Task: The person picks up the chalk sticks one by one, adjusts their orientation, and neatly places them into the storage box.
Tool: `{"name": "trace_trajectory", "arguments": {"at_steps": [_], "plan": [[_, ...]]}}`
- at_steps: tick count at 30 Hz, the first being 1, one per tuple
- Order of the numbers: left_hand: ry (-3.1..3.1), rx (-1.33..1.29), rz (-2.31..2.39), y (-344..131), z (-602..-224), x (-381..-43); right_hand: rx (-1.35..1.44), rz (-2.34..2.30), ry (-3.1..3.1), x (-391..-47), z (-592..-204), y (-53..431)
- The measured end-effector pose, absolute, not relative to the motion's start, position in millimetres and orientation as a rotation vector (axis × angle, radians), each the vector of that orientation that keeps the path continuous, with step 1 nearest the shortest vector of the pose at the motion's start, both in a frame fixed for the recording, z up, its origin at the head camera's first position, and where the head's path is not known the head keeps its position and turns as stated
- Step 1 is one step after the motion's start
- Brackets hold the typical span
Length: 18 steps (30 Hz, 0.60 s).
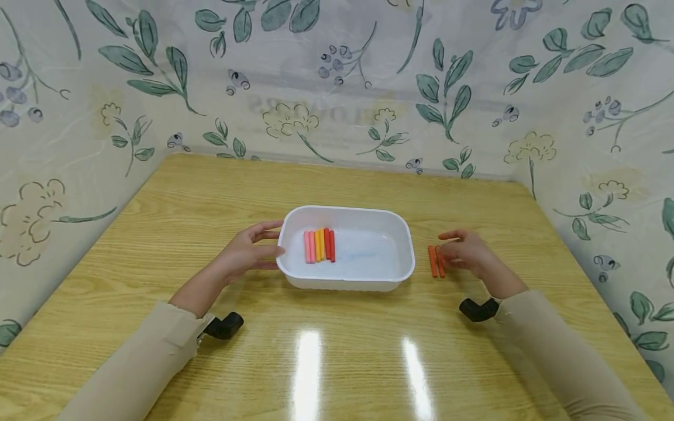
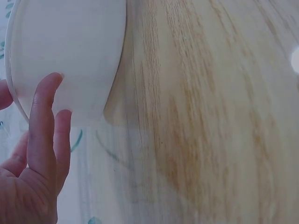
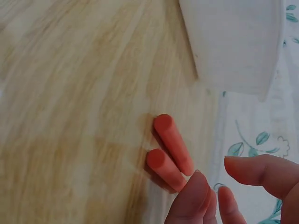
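A white plastic tray (image 1: 363,283) stands at the middle of the table. My left hand (image 1: 247,251) holds its left end, the thumb over the rim and other fingers against the outer wall. Inside lie pink sticks (image 1: 309,247), yellow-orange sticks (image 1: 319,245) and red sticks (image 1: 329,245), side by side towards the left. Two orange-red round sticks (image 3: 173,144) lie on the table to the right of the tray. Over their far side is my right hand (image 1: 466,254), its thumb and fingers apart, one fingertip at the end of the nearer stick (image 3: 164,169).
The wooden table (image 1: 358,351) carries two bright light reflections near its front. Behind it and at both sides hangs a floral-patterned cloth (image 1: 337,88). A black wrist device shows at the left cuff (image 1: 223,326) and another at the right cuff (image 1: 479,310).
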<state>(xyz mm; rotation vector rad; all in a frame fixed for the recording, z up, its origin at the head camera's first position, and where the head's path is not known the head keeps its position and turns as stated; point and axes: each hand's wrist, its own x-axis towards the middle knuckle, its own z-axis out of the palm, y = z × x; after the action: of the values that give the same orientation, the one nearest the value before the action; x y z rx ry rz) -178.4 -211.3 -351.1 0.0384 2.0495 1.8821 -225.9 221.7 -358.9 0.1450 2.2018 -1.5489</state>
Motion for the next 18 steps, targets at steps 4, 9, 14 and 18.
{"name": "trace_trajectory", "arguments": {"at_steps": [4, 9, 14, 18], "plan": [[2.048, 0.029, 1.884, -211, -351, -178, 0.152, -1.488, 2.218, -225, -363, 221], [2.060, 0.028, 1.873, -211, -351, -178, 0.105, -1.411, 2.244, -226, -369, 225], [2.058, 0.028, 1.877, -211, -351, -178, 0.057, -1.332, 2.291, -228, -370, 226], [2.050, 0.028, 1.883, -210, -350, -177, 0.062, -1.319, 2.294, -229, -370, 226]]}}
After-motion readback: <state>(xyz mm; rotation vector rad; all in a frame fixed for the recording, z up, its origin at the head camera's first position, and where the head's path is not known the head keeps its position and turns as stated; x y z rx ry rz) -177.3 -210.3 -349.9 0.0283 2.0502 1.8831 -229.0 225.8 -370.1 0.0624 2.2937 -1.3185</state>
